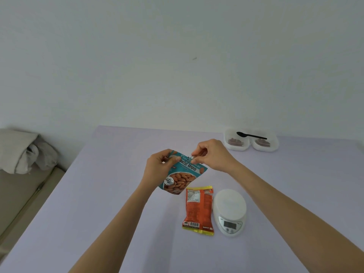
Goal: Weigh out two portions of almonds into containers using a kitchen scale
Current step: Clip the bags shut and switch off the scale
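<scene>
I hold a teal bag of roasted almonds [182,177] up above the table. My left hand [160,164] grips its top left corner. My right hand [211,155] pinches a small dark clip at the bag's top edge. A white kitchen scale [230,210] with a bare platform stands on the table in front of the bag, to the right. At the back right stand two white containers [235,142] [265,144], each with some almonds inside. A black spoon [251,135] lies across their rims.
An orange and yellow snack packet [199,210] lies flat just left of the scale. The table has a pale lilac cover [98,203]. Off its left edge is a beige surface with crumpled grey cloth [23,152]. A plain wall rises behind.
</scene>
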